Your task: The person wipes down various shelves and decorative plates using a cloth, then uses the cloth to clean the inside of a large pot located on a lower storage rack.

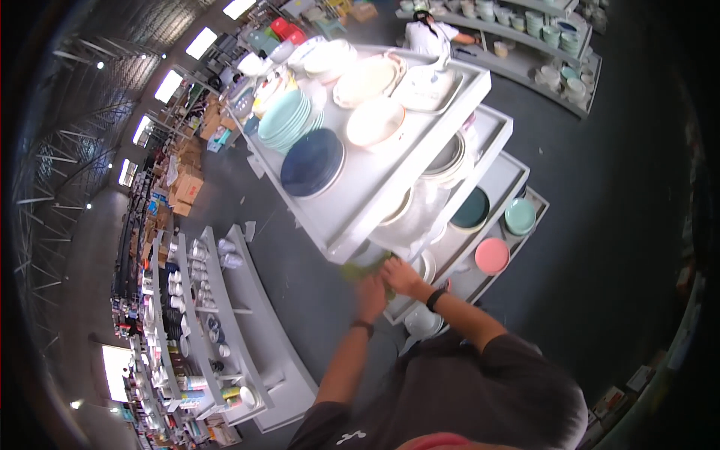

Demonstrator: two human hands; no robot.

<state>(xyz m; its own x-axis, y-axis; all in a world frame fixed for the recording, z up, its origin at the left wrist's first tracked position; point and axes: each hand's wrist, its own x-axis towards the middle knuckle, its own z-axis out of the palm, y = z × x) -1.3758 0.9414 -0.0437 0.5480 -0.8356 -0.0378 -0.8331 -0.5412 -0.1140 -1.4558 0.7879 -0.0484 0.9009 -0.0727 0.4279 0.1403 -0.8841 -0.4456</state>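
At the near corner of a white tiered shelf rack [420, 184], my two hands are close together below the top board. My left hand [370, 295] is closed on a green cloth [361, 271], which is smeared by motion. My right hand [403, 276] is beside it, its fingers closed on the same cloth. White dishes [426, 266] stand on a lower shelf just right of my right hand. On the top board above lie a dark blue plate [313, 163], a row of mint green plates [285, 120] and a cream bowl with a brown rim [375, 123].
Lower shelves hold a dark green plate [470, 208], a pink plate [492, 256] and a mint plate [520, 217]. Another shelf unit [247, 322] stands at the left. At the far right back, a person in white [429, 36] works by shelves of bowls [551, 34].
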